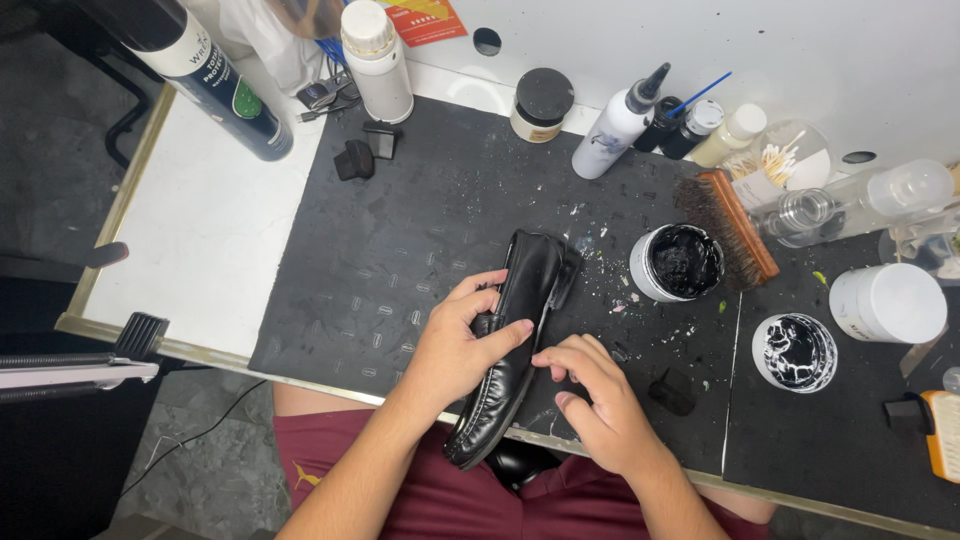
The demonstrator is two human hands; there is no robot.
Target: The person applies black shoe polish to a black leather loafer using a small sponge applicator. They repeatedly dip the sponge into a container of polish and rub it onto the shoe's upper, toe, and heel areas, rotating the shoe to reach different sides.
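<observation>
Two hands: both are set on one black shoe (pixel 510 350).
Left hand (pixel 460 345): fingers wrapped around the shoe.
Right hand (pixel 600 400): fingers curled, tips pressed beside the shoe on the tabletop (pixel 400 250).

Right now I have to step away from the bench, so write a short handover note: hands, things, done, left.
Left hand: grips the black shoe, which lies on its side across the front edge of the dark mat.
Right hand: fingertips rest beside the shoe's sole edge; holds nothing.
Nearby: open jar of black polish, wooden brush, second open jar.
Done: shoe looks glossy; how much is treated cannot be told.
Left: brush untouched, jars uncapped.
</observation>
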